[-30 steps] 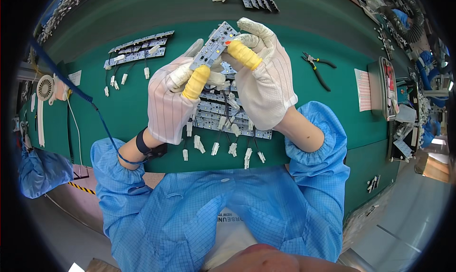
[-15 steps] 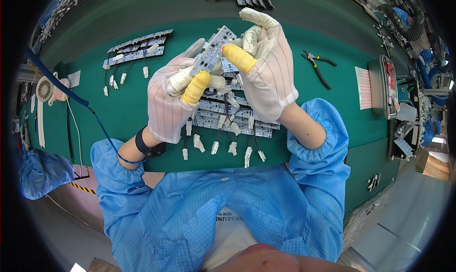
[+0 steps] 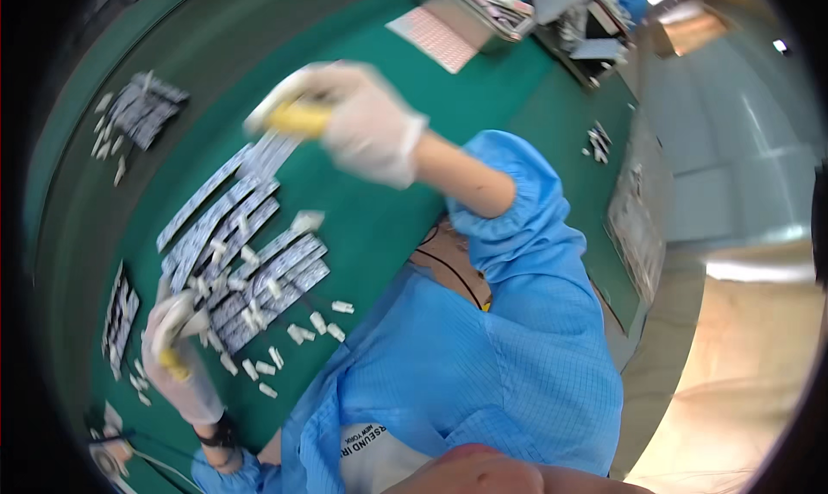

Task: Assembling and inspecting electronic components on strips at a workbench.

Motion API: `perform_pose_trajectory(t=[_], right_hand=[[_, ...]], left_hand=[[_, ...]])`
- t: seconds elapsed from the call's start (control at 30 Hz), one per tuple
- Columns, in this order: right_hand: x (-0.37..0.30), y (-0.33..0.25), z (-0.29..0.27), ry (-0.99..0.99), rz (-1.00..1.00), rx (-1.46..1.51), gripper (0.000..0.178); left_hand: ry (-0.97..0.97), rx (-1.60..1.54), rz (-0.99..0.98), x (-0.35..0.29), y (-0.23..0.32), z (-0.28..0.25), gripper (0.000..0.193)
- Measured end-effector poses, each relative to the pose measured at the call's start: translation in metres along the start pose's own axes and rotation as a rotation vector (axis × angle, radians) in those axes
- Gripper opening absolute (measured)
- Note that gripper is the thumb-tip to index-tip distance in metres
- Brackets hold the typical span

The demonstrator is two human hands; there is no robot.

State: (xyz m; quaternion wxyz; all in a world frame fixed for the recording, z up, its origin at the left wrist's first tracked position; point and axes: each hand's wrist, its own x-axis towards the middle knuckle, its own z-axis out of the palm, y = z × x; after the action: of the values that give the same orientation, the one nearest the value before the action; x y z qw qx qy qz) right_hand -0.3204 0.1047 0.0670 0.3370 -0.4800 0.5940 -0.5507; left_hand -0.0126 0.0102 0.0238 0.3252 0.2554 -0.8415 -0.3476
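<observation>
My right hand (image 3: 352, 125), in a white glove with a yellow-wrapped thumb, is over the far side of the green mat and smeared by motion. Its fingers are closed at the end of a pale circuit board (image 3: 269, 155), also blurred, beside the top of a pile. My left hand (image 3: 177, 356), gloved alike, is at the near left corner of the pile with bent fingers. Its thumb stands apart from them, and I see nothing between. Several LED circuit board strips (image 3: 285, 265) lie slanted in overlapping rows, with white connectors (image 3: 250, 369) on wires along their near side.
More boards lie in a stack (image 3: 147, 110) at the far left and in another stack (image 3: 121, 317) at the left edge. A printed card (image 3: 440, 37) and a clear bin (image 3: 483, 15) sit at the far edge. A small fan (image 3: 112, 455) stands lower left.
My view has swung toward the right. My hands, together on one circuit board before, have parted: the right has gone to the far side, the left to the pile's near left corner.
</observation>
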Motion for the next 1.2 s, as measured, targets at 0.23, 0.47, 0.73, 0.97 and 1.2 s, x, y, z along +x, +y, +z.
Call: perform_pose_trajectory(t=[0.23,0.47,0.73,0.97,1.2], right_hand=[[-0.161,0.05,-0.284,1.247,0.283,-0.533,0.023],[-0.234,0.061,-0.376,1.438,1.023,-1.053,0.038],[-0.025,0.063,-0.261,0.438,0.011,-0.974,0.035],[0.201,0.074,0.056,-0.233,-0.015,-1.207,0.116],[0.283,0.08,0.206,-0.203,0.066,-1.257,0.099]], left_hand=[[0.252,-0.262,-0.305,-0.009,-0.058,-0.012,0.058],[0.175,-0.257,-0.24,-0.007,-0.063,-0.014,0.029],[0.189,-0.307,-0.148,0.014,-0.056,-0.008,0.026],[0.183,-0.036,0.021,0.0,-0.061,-0.014,0.04],[0.186,-0.113,0.042,-0.006,-0.07,-0.014,0.03]])
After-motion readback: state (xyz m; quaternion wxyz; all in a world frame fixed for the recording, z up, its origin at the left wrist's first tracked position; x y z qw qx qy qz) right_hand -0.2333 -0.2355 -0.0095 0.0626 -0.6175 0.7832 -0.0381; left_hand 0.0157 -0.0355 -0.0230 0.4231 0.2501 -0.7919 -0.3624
